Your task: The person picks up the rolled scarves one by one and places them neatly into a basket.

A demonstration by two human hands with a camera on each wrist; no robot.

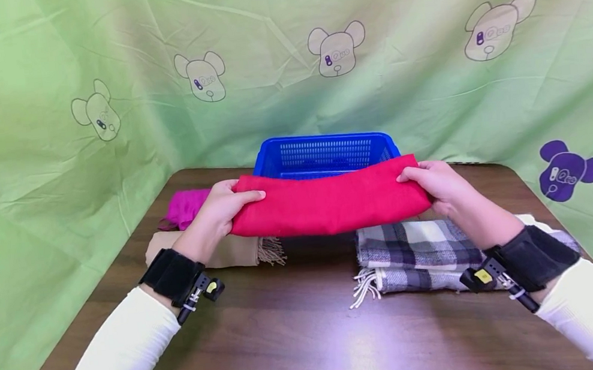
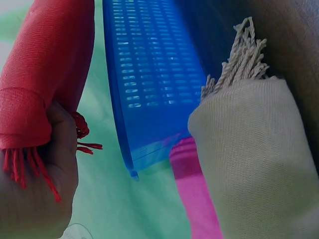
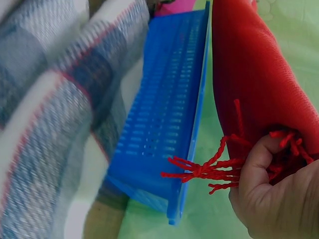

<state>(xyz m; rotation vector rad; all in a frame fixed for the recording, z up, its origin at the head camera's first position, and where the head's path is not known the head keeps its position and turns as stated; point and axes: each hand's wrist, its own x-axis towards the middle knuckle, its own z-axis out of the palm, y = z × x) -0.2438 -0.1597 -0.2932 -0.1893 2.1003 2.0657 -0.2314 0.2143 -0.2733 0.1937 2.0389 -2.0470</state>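
A folded red scarf (image 1: 331,202) with fringed ends is stretched between both hands, held in the air in front of a blue plastic basket (image 1: 324,140). At its left end the left hand (image 1: 219,208) grips it, thumb on the near face. The right hand (image 1: 434,185) holds the other end in the same way. Red fringe (image 3: 204,172) hangs out around the right hand in the right wrist view. The scarf hides the basket's front; its upper back wall shows above the cloth.
On the wooden table (image 1: 268,332), a folded beige scarf (image 1: 233,254) and a magenta cloth (image 1: 188,207) lie at left. Folded grey-and-white plaid scarves (image 1: 417,247) are stacked at right, beneath the right forearm. A green curtain (image 1: 277,108) surrounds the table's back and sides.
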